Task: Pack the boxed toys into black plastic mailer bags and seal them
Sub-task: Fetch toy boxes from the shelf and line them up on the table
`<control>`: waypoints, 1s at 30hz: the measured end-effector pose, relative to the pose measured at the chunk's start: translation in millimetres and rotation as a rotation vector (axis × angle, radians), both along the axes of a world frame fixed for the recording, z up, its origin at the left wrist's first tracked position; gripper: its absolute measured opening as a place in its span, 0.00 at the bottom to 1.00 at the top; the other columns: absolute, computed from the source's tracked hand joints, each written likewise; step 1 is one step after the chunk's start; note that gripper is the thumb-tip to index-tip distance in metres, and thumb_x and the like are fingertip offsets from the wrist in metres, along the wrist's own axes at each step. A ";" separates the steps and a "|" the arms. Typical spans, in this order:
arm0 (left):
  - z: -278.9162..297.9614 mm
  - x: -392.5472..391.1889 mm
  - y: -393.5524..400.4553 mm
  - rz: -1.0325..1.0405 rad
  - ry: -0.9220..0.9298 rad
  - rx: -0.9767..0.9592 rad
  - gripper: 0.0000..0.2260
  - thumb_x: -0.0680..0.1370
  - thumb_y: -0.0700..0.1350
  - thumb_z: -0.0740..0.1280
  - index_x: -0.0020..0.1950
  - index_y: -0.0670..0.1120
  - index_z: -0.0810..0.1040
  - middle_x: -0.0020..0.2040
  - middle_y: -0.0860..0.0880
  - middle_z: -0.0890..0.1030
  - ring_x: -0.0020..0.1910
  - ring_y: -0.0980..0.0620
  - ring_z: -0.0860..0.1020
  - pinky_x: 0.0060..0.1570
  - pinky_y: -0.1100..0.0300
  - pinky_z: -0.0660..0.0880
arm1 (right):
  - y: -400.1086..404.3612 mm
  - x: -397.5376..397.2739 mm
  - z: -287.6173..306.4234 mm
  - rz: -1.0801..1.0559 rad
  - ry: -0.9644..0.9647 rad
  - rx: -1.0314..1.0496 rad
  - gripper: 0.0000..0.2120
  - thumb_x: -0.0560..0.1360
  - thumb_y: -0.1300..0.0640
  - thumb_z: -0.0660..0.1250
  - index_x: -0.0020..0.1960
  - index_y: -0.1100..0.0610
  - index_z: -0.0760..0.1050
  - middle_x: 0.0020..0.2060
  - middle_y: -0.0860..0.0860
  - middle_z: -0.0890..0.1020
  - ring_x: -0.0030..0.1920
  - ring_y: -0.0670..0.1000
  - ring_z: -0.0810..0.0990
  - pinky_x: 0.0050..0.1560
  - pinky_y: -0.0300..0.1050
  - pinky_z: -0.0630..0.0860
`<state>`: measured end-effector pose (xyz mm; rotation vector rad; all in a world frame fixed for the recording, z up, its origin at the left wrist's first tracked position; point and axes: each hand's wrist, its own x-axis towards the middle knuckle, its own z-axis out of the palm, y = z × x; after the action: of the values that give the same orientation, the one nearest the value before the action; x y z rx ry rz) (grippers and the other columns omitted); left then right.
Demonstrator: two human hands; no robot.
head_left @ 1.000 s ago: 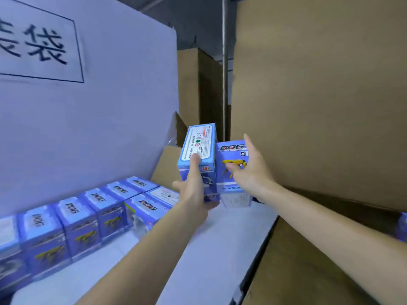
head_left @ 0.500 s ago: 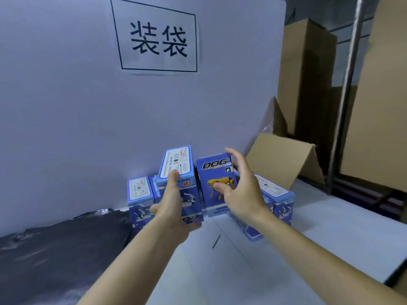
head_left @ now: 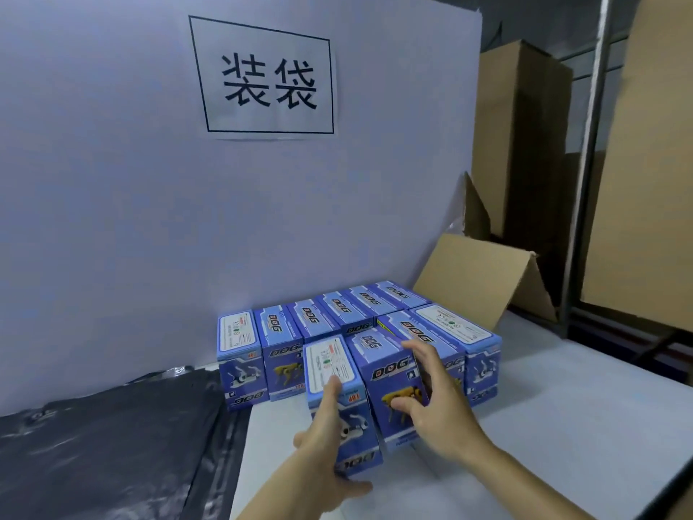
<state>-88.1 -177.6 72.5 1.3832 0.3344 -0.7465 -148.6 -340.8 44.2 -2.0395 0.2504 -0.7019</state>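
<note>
- Boxed toys [head_left: 330, 317] (blue, marked DOG) stood in rows on the white table [head_left: 562, 425] against the back board.
- Left hand [head_left: 322, 441] gripped one upright box [head_left: 339, 388], thumb on top.
- Right hand [head_left: 437, 403] clasped the neighbouring box [head_left: 386, 380], fingers curled over it.
- Black mailer bags [head_left: 105, 456] lay flat on the left.
</note>
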 end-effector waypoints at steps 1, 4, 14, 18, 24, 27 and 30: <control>-1.7 1.5 -2.1 -0.037 -0.020 0.040 0.38 0.70 0.70 0.68 0.66 0.41 0.72 0.70 0.41 0.67 0.65 0.33 0.70 0.54 0.28 0.73 | -3.1 0.1 -0.9 -0.017 0.035 -0.011 0.35 0.72 0.62 0.75 0.64 0.31 0.64 0.56 0.35 0.78 0.58 0.42 0.78 0.58 0.51 0.79; 1.9 1.6 -5.4 -0.196 -0.122 0.157 0.31 0.71 0.72 0.63 0.53 0.45 0.79 0.67 0.42 0.71 0.64 0.35 0.72 0.58 0.32 0.74 | -11.0 0.9 -2.2 -0.060 0.112 -0.136 0.32 0.72 0.59 0.75 0.59 0.30 0.62 0.57 0.39 0.74 0.55 0.40 0.76 0.49 0.40 0.78; -28.1 27.4 6.9 -0.442 -1.070 0.480 0.48 0.69 0.59 0.77 0.80 0.53 0.50 0.75 0.53 0.67 0.69 0.54 0.69 0.68 0.56 0.72 | -27.1 -1.2 -14.6 -0.192 0.188 -0.732 0.23 0.77 0.50 0.70 0.71 0.45 0.70 0.71 0.40 0.69 0.73 0.44 0.64 0.68 0.46 0.59; -36.9 36.2 -3.4 -0.367 -1.191 0.542 0.45 0.73 0.56 0.74 0.81 0.53 0.48 0.77 0.52 0.61 0.71 0.53 0.66 0.67 0.58 0.69 | -30.0 8.5 -13.1 -0.184 0.219 -0.790 0.24 0.78 0.49 0.68 0.73 0.46 0.68 0.73 0.41 0.69 0.75 0.45 0.62 0.70 0.49 0.58; -41.0 46.1 -9.4 -0.330 -1.205 0.623 0.44 0.73 0.61 0.73 0.80 0.53 0.50 0.76 0.50 0.60 0.68 0.52 0.67 0.64 0.57 0.73 | -36.4 18.8 -10.8 -0.172 0.244 -0.818 0.24 0.79 0.48 0.65 0.74 0.44 0.65 0.74 0.39 0.66 0.75 0.44 0.59 0.71 0.47 0.56; -30.6 41.8 -12.0 -0.323 -1.248 0.781 0.47 0.70 0.66 0.71 0.80 0.55 0.47 0.79 0.49 0.52 0.76 0.47 0.58 0.70 0.51 0.69 | -39.6 16.8 -9.2 -0.096 0.241 -0.743 0.27 0.81 0.51 0.64 0.77 0.45 0.60 0.77 0.40 0.63 0.78 0.44 0.56 0.76 0.45 0.54; -13.4 25.7 -20.3 -0.298 -1.413 0.894 0.43 0.72 0.69 0.65 0.80 0.55 0.49 0.81 0.48 0.52 0.79 0.44 0.51 0.73 0.48 0.62 | -46.0 1.5 0.6 -0.035 0.207 -0.706 0.29 0.83 0.52 0.61 0.80 0.45 0.54 0.79 0.40 0.58 0.78 0.40 0.51 0.75 0.37 0.51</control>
<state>-62.4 -197.9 59.0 2.4668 -0.7681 0.3626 -147.1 -386.8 44.7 -2.7941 0.1676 -0.6545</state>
